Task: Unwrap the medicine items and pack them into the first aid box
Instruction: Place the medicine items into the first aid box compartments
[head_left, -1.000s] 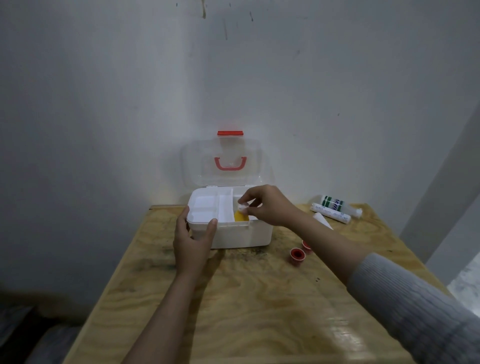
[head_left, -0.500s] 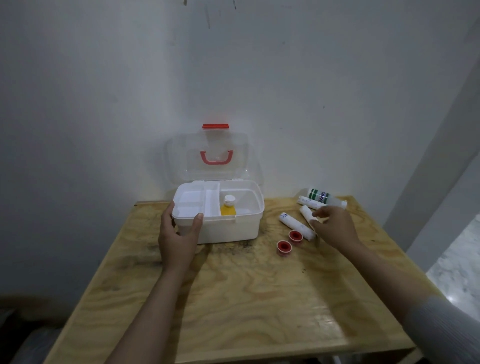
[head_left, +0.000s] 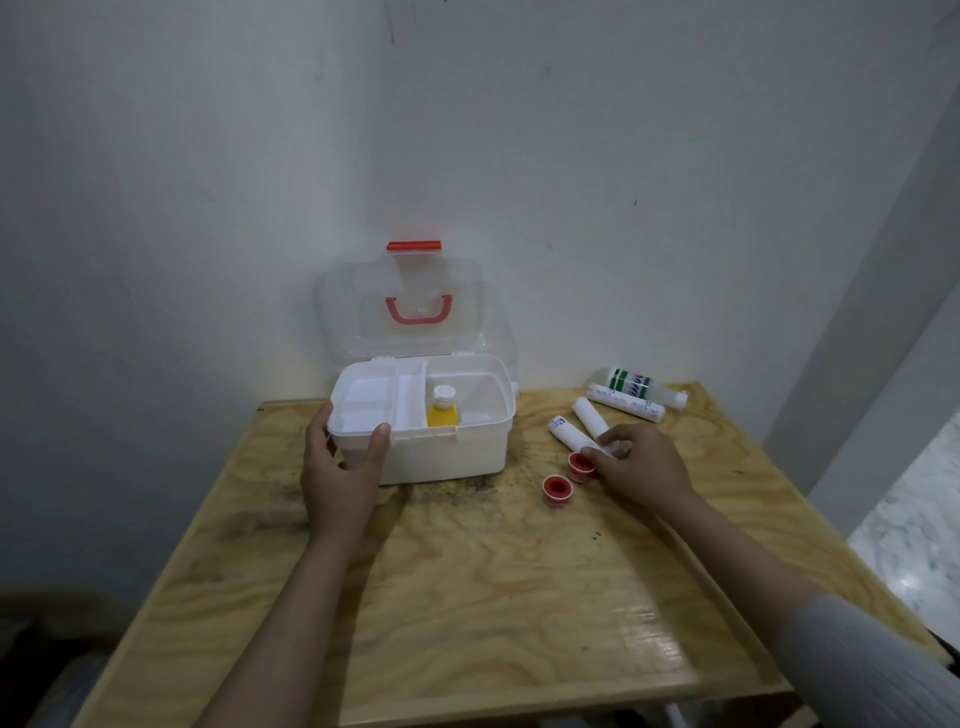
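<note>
Yellow bottle (head_left: 443, 410) already stands in the first aid box (head_left: 467, 457), steadied by the left hand (head_left: 340, 467); right hand (head_left: 636, 467) fingers close on a wrapped roll (head_left: 571, 435), several items left on the bench (head_left: 493, 597)

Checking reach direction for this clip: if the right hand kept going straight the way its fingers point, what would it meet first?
The right hand points left and slightly away, its fingertips already at the white rolls. Going on, it would likely push those and the nearer red tape roll, then reach the first aid box. Depth is uncertain.
</note>
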